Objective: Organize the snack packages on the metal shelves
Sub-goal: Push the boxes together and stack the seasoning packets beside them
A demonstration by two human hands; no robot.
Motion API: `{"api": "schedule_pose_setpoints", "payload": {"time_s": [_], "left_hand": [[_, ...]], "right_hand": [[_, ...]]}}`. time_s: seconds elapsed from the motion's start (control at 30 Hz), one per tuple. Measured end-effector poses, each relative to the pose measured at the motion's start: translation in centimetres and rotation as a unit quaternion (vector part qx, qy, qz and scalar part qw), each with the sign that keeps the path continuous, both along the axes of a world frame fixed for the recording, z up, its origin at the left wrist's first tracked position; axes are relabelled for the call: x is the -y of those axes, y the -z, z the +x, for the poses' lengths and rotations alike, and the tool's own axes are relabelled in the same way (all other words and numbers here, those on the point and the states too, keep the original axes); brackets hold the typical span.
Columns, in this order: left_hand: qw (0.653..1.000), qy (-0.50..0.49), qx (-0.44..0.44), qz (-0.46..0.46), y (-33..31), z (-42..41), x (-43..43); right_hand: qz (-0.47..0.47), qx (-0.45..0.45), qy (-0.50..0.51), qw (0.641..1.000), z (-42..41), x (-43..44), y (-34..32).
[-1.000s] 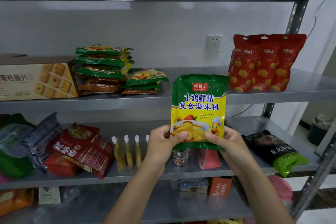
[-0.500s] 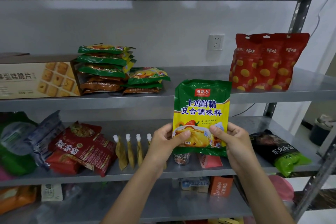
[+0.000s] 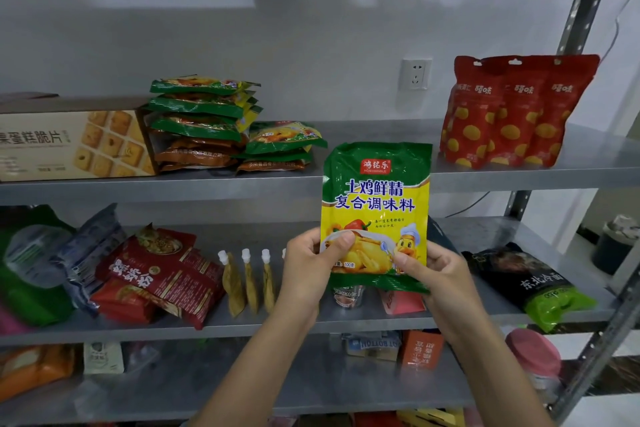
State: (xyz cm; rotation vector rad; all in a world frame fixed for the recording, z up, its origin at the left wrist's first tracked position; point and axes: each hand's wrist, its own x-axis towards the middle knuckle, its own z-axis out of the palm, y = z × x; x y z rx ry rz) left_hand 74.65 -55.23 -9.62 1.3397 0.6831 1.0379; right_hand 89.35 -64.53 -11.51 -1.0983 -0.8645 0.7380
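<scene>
A green and yellow seasoning packet (image 3: pixel 375 204) stands upright in front of the shelves, held by both hands at its lower edge. My left hand (image 3: pixel 311 263) pinches its bottom left corner with the thumb on the front. My right hand (image 3: pixel 434 270) pinches the bottom right corner the same way. A stack of matching green packets (image 3: pixel 204 104) lies on the upper metal shelf (image 3: pixel 381 180), with two more green packets (image 3: pixel 282 139) beside it. The packet hides part of the middle shelf behind it.
On the upper shelf are a biscuit box (image 3: pixel 72 142) at left and three red pouches (image 3: pixel 516 111) at right. The middle shelf (image 3: pixel 311 322) holds red noodle packs (image 3: pixel 159 274), small spouted sauce pouches (image 3: pixel 247 281) and a black and green bag (image 3: pixel 533 284). More boxes sit on the lower shelf.
The packet and both hands have drifted slightly down and to the right. The grip on its lower corners is the same.
</scene>
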Motion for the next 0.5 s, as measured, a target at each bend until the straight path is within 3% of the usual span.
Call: {"api": "schedule_pose_setpoints", "payload": {"time_s": [0.1,0.17,0.2,0.27,0.33,0.37,0.43,0.5], "left_hand": [[0.979,-0.119,-0.124,0.112,0.5,0.5,0.4],[0.971,-0.118,-0.124,0.169,0.3,0.4,1.5],[0.980,-0.062,-0.090,0.166,0.1,0.5,2.2],[0.994,0.064,-0.016,0.091,-0.8,0.8,3.5],[0.995,0.088,0.033,0.030,-1.4,0.9,3.8],[0.996,0.076,0.050,0.007,-1.9,0.9,3.6],[0.997,0.045,0.062,-0.019,-2.5,0.5,2.8],[0.996,0.041,0.074,-0.035,-2.8,-0.2,1.7]], "right_hand": [[0.023,0.044,0.080,0.996,-0.9,0.1,-0.2],[0.041,0.132,0.178,0.974,-1.8,0.0,-0.5],[0.057,0.197,0.238,0.949,-2.2,-0.1,-0.5],[0.101,0.365,0.327,0.866,-3.1,-0.4,0.0],[0.139,0.494,0.351,0.783,-3.5,-0.8,0.6],[0.146,0.531,0.339,0.763,-3.4,-0.9,0.9],[0.145,0.571,0.266,0.763,-3.2,-0.6,1.0],[0.129,0.535,0.177,0.816,-2.9,-0.2,0.8]]}}
